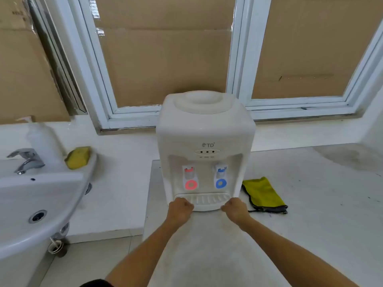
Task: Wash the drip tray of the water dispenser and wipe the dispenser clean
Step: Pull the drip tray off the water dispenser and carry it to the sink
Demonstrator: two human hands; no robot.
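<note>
A white tabletop water dispenser [206, 129] stands on a pale counter [310, 204], with a red tap on the left and a blue tap on the right. Its white slotted drip tray [207, 200] sits at the foot of the front recess. My left hand [179, 210] grips the tray's left end with curled fingers. My right hand [235, 210] grips its right end the same way. A folded yellow-green cloth [263, 194] lies on the counter just right of the dispenser.
A white washbasin [41, 195] with a chrome tap [28, 159] hangs at the left. A yellow sponge [78, 157] rests on its rim beside a white soap pump bottle [41, 137]. Cardboard-covered windows stand behind. A floor gap separates basin and counter.
</note>
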